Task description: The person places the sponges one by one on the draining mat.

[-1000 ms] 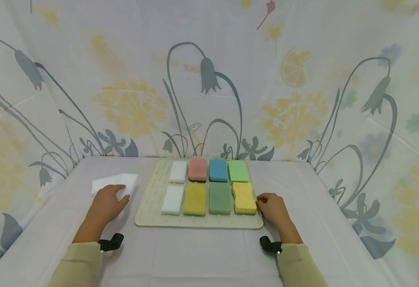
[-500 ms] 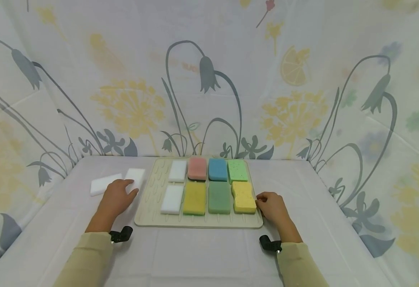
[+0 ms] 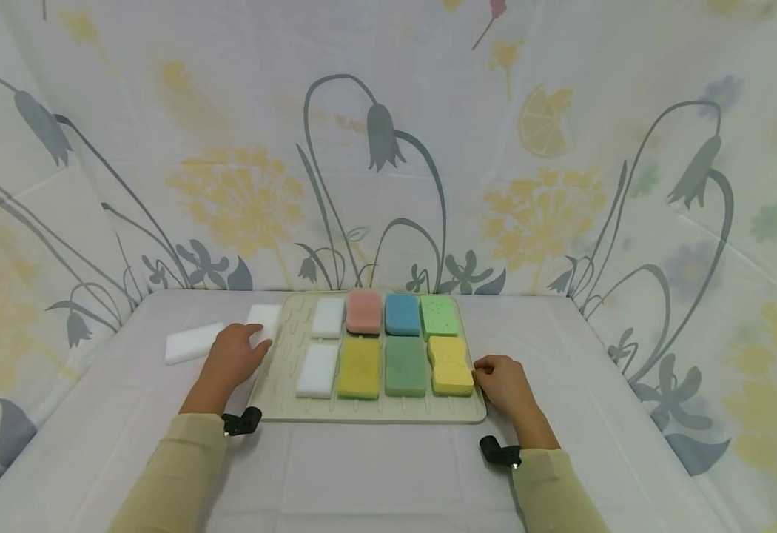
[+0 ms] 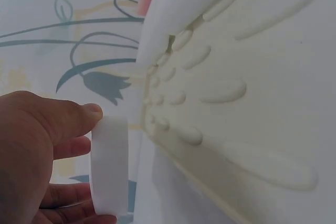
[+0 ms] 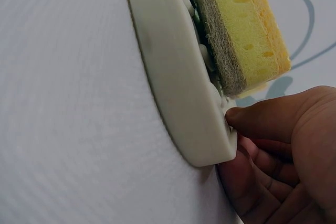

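Note:
My left hand (image 3: 231, 359) pinches a white sponge (image 4: 110, 166) between thumb and fingers. In the head view the sponge overlaps the far left edge of a cream ribbed mat (image 3: 271, 389). With thumb above and fingers below, my right hand (image 3: 505, 386) grips the mat's right edge, beside a yellow wavy-sided sponge (image 3: 453, 366) with a scouring underside. Also on the mat sit a pink sponge (image 3: 365, 311), a blue sponge (image 3: 402, 314), a speckled light green sponge (image 3: 439, 316), a mustard sponge (image 3: 359, 368), a darker green sponge (image 3: 405, 366) and two white sponges, rear (image 3: 328, 318) and front (image 3: 317, 370).
Another white sponge (image 3: 192, 343) lies on the white cloth-covered table (image 3: 362, 474), left of my left hand. A floral cloth backdrop (image 3: 242, 111) rises behind the table and along both sides.
My left hand has moved right with the white sponge, away from the other loose white one and up to the mat's left side. The right hand keeps its grip on the mat's edge.

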{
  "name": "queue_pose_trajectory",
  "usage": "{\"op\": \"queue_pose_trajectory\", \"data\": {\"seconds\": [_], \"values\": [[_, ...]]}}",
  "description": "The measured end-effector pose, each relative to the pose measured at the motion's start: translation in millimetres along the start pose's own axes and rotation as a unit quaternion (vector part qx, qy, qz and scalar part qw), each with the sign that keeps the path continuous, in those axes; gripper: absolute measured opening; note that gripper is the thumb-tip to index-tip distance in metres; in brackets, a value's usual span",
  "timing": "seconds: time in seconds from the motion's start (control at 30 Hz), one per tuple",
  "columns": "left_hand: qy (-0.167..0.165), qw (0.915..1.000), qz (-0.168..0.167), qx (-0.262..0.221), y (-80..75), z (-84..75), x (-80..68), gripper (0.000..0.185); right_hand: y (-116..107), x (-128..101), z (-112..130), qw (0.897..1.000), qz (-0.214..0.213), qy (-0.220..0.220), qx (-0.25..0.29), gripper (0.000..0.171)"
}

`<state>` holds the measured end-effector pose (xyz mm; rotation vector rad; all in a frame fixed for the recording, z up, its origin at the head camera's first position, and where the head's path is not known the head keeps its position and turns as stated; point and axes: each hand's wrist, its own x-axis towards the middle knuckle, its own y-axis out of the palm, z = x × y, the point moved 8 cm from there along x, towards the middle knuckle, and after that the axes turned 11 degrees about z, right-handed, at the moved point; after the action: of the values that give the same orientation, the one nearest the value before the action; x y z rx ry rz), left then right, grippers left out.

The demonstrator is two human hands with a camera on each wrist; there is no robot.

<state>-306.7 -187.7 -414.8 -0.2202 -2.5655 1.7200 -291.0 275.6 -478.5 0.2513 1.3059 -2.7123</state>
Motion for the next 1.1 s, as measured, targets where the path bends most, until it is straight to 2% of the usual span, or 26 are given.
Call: {"op": "queue_pose_trajectory", "data": {"seconds": [0.57, 0.87, 1.1], "values": [[0.018, 0.9998, 0.011, 0.008, 6.8, -23.5, 28.5, 0.045, 1, 0, -2, 1.0, 0.004, 0.008, 0.004, 0.029], [0.007, 0.9999, 0.013, 0.003, 12.3, -24.2, 39.8, 0.045, 1, 0, -2, 1.0, 0.004, 0.01, 0.002, 0.029], [0.014, 0.9998, 0.01, 0.006, 15.0, -28.0, 45.5, 0.044, -1, -1, 0, 1.0, 0.002, 0.009, 0.003, 0.029]]}}
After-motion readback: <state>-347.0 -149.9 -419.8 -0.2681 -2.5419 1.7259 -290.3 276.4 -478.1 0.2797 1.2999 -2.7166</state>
